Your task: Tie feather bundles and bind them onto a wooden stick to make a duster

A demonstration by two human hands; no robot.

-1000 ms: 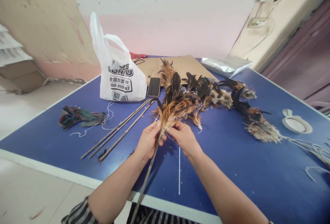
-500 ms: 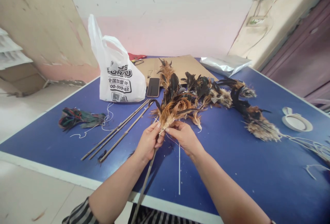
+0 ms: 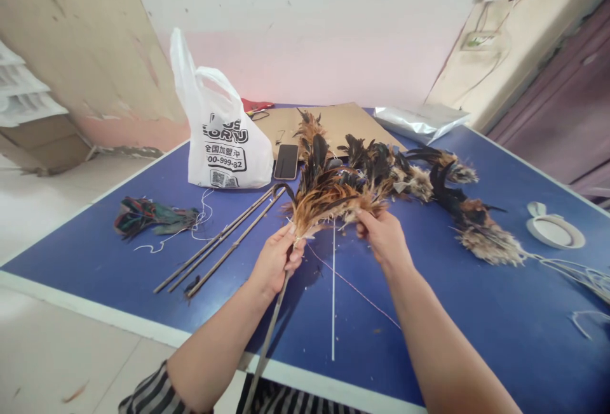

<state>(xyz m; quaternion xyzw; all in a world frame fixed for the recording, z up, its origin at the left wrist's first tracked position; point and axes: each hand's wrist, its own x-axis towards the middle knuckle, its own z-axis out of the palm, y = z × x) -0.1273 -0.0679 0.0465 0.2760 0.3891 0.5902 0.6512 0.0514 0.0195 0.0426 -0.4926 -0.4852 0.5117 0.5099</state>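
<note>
My left hand point(image 3: 279, 258) is closed around a thin bamboo stick point(image 3: 267, 338) and the base of the brown and black feathers point(image 3: 312, 201) at its upper end. The stick slants down toward my lap. My right hand point(image 3: 384, 236) pinches a tuft of brown feathers point(image 3: 369, 201) at the near edge of the feather pile; its fingertips are partly hidden by the feathers. A thin thread point(image 3: 355, 288) runs from beside my left hand across the table, passing under my right forearm.
Bamboo sticks point(image 3: 223, 250) and a dark green feather bundle point(image 3: 155, 217) lie left on the blue table point(image 3: 457, 331). Behind stand a white plastic bag point(image 3: 229, 141) and a phone point(image 3: 286, 162). Feather bundles point(image 3: 486, 233) and a tape roll point(image 3: 555, 230) lie right.
My right hand has moved right and slightly away, from beside my left hand to the feather tuft. My left hand has stayed on the stick. More of the thread now shows.
</note>
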